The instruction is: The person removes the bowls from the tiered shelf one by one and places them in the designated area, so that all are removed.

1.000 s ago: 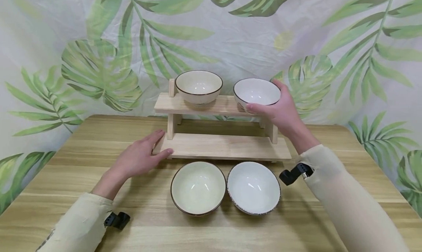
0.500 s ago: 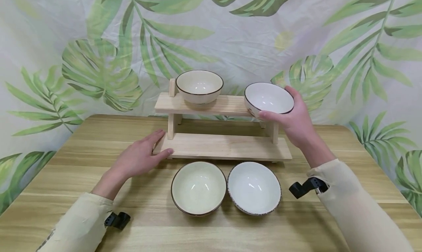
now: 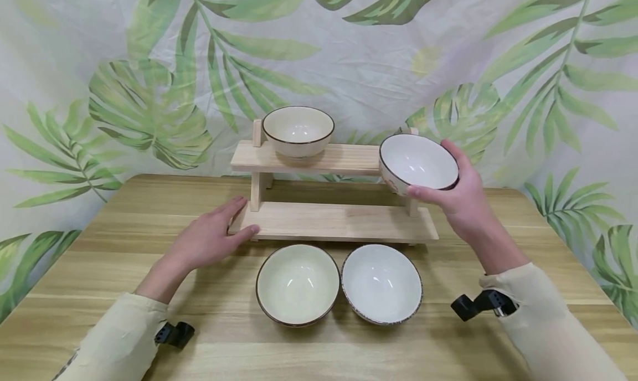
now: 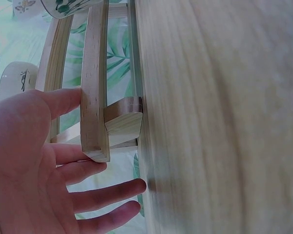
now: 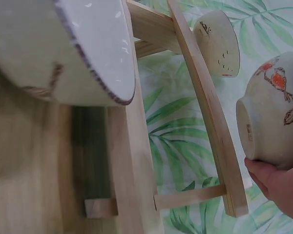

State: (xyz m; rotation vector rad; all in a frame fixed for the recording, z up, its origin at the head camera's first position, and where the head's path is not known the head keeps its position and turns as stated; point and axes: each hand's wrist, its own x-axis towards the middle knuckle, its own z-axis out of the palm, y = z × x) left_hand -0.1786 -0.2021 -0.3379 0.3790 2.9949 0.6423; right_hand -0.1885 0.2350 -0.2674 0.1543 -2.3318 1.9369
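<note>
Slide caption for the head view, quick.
Right hand holds a tilted, dark-rimmed white bowl near a two-tier wooden rack; left hand touches its lower shelf.

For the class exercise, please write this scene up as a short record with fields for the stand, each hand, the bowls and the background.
Stand: wooden, two shelves
Left hand: touches the lower shelf's left end
Right hand: holds a white bowl, tilted, near the upper shelf's right end
Upper shelf: cream bowl, upright
Table: second cream bowl and second white bowl, side by side
Background: leaf-print backdrop
</note>
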